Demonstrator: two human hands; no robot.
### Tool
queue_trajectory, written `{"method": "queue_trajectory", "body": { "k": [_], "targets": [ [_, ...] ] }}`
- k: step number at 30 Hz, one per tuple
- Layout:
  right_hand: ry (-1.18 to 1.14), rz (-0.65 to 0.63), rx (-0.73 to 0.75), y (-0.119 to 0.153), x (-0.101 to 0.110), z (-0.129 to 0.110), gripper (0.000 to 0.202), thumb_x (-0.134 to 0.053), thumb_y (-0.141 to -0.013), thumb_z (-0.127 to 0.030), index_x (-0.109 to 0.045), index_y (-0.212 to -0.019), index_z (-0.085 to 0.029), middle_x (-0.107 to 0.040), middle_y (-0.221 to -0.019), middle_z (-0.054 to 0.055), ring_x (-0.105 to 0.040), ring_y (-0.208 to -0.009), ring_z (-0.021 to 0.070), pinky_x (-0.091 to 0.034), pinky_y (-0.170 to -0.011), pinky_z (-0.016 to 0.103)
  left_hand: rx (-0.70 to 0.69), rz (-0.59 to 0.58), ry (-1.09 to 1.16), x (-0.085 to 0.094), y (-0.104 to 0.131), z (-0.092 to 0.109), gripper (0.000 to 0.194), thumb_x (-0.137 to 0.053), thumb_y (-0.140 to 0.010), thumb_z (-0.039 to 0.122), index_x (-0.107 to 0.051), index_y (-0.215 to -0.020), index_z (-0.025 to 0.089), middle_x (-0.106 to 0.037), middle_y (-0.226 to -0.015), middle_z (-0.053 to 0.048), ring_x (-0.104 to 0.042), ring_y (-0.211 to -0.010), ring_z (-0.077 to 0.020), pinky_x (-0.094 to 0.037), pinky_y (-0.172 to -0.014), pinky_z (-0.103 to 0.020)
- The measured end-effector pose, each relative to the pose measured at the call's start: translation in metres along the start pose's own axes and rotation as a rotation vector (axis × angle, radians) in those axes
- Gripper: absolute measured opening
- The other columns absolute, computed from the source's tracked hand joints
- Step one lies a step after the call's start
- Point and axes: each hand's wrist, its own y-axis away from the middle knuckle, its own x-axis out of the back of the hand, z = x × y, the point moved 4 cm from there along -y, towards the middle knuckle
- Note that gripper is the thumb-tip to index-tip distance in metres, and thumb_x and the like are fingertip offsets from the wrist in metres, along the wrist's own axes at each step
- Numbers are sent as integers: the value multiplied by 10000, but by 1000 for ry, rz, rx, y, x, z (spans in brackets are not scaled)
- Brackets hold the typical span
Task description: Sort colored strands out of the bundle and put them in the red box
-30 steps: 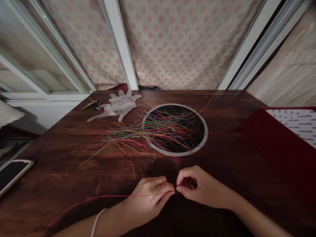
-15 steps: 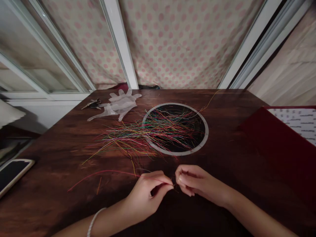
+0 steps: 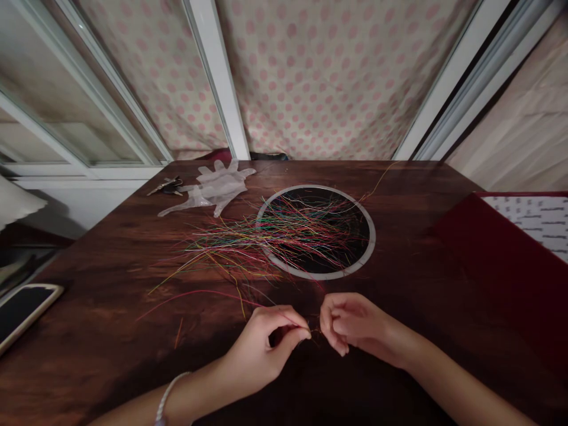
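A thin red wire [image 3: 195, 291] runs back to the left from the fingertips of my left hand [image 3: 270, 343], which pinches it between thumb and forefinger just above the table. My right hand [image 3: 350, 325] is a short gap to the right, its fingers curled and closed; anything in them is hidden or too fine to make out. Small orange-brown strands show faintly between the two hands. Beyond them, a large loose bundle of thin coloured wires [image 3: 266, 234] lies across a round black plate with a pale rim [image 3: 371, 236] and spills onto the table to the left.
On the dark wooden table [image 3: 412, 254], a clear plastic glove [image 3: 217, 188] and a bunch of keys [image 3: 168, 186] lie at the back left. A phone [image 3: 26, 313] rests at the left edge. An open red box or folder [image 3: 492, 260] stands at the right. One orange wire scrap [image 3: 178, 333] lies left of my hands.
The red wire's far end has swung upward and to the right. My right hand has shifted slightly right, widening the gap from my left hand, which keeps its pinch.
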Motion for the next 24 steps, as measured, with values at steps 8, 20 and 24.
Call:
{"method": "queue_trajectory", "body": {
  "k": [8,20,24],
  "targets": [
    [143,143,174,-1,5,-4,186,-699,-755,-250,-557,-749,-130,-654,-662,18,-576,-553,74,-454,-550,205,106,-2,89,2,1,0,134,-570,-818,166,-661,-723,137,-643,-631,-6,-553,-579,-99,-423,-586,-197],
    [585,326,670,12,-8,-18,169,-592,-782,-23,-610,-788,-191,-699,-832,25,-673,-751,117,-548,-685,234,282,-90,354,-1,-2,-7,226,-560,-840,303,-612,-712,124,-472,-555,34,-412,-491,-70,-312,-438,-177],
    [828,434,842,17,-9,-20,210,-601,-742,20,-621,-792,-182,-703,-799,33,-679,-728,125,-554,-655,221,285,-88,381,-1,0,-10,245,-560,-846,328,-617,-723,123,-476,-572,30,-405,-492,-67,-315,-435,-175]
  ]
}}
